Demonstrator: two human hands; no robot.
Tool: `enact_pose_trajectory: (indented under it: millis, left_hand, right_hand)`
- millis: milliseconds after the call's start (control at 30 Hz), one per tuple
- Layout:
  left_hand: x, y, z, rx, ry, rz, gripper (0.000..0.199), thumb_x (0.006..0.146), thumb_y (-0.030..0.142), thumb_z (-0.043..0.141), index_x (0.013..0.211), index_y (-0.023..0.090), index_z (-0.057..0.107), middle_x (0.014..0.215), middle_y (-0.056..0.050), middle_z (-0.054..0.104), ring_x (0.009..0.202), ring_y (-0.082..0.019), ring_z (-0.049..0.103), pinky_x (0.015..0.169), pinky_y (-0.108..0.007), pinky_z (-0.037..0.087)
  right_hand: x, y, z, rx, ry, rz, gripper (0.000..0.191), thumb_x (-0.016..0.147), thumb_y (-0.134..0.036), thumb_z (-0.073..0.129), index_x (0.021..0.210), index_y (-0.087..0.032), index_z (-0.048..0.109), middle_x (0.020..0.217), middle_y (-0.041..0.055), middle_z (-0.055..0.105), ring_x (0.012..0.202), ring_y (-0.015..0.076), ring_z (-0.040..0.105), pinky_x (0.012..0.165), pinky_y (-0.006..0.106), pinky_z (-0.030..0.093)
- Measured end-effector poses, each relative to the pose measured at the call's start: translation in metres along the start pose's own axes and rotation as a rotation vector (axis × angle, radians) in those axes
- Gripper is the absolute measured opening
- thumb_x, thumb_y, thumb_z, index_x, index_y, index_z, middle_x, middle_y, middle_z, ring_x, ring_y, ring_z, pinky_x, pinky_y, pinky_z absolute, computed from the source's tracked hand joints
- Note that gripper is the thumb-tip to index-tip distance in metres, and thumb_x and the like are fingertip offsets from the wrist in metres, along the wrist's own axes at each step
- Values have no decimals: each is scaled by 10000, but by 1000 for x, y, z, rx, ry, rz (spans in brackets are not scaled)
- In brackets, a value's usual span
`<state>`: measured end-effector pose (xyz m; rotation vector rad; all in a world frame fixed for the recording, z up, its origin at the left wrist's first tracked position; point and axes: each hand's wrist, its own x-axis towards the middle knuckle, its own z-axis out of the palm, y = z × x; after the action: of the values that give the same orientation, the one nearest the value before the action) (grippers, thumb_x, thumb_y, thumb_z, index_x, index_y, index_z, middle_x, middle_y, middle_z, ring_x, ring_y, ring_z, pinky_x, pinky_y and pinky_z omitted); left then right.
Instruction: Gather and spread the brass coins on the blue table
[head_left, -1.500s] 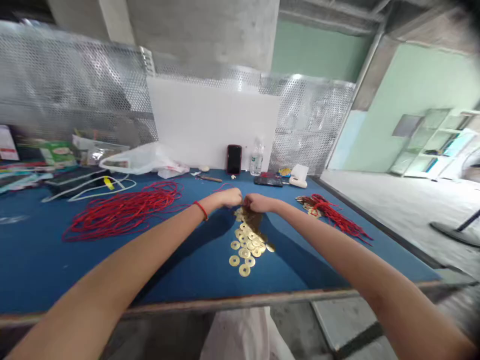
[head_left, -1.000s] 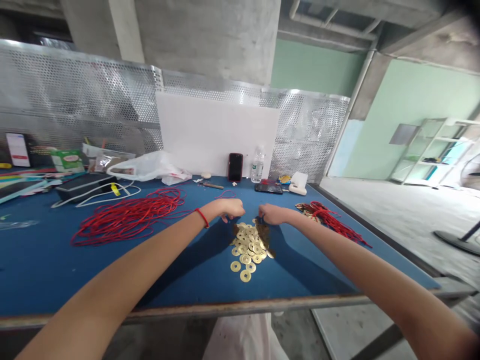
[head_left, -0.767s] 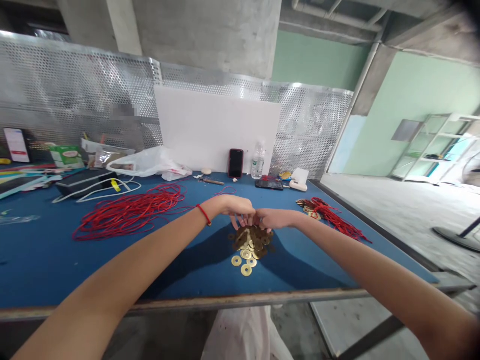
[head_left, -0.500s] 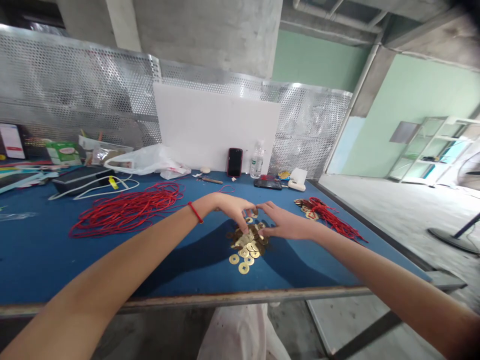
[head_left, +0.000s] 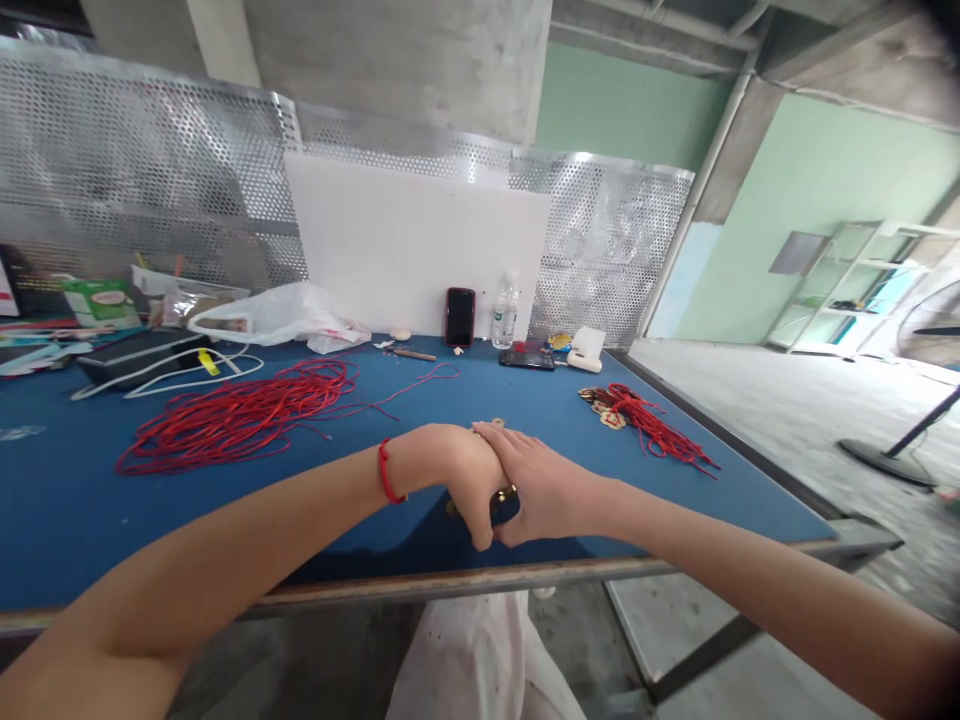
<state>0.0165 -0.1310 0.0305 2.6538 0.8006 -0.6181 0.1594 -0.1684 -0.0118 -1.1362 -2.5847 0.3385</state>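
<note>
Your left hand point(head_left: 466, 472): bent at the wrist, thumb pointing down toward the near edge of the blue-covered tabletop point(head_left: 540, 405); thin red cord bracelet point(head_left: 387, 472) round the wrist.
Your right hand point(head_left: 553, 490): pressed against your left, its fingers lapping over the left one's, thumb tip close to the left thumb.
Grip: both hands curved inward and cupped together, small gap between the thumbs; whether either is closed on anything, you cannot tell from here.
Round gold-coloured metal coins point(head_left: 504, 494): between your hands, low in the cup, a few glinting through the gap; one shows just beyond your fingers. How many more your hands hide, you cannot tell.
Loose heap of thin red cord point(head_left: 240, 412): on your left, apart from the hands, one strand trailing toward the middle.
Bundle of red cords tied with coins point(head_left: 637, 412): on your right, loose cord ends pointing toward the right edge.
Back edge: black phone in a red case point(head_left: 460, 317), upright by the white board point(head_left: 412, 240); clear plastic bottle point(head_left: 505, 315) just to its right.
</note>
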Motion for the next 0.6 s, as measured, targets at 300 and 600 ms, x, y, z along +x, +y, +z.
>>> enact_pose_trajectory:
  millis: [300,600]
  left_hand:
    - [16,-19,-8,138,130,33,129,598,227,707,722,198,691,703,-29,660,695,-221,589,702,-300,487]
    - [31,-86,-19,215,416,-49,514,726,222,604,1232,143,569,1179,-124,611,1024,-260,583,860,-290,445]
  right_hand:
    - [9,18,1,-88,110,48,1127,591,-314,745,1512,-175,112,1553,221,148,1416,376,215,1087,551,278]
    - [13,24,-1,-105,403,-107,698,795,-255,596,1416,-179,288,1417,172,370,1328,269,369,1074,455,350]
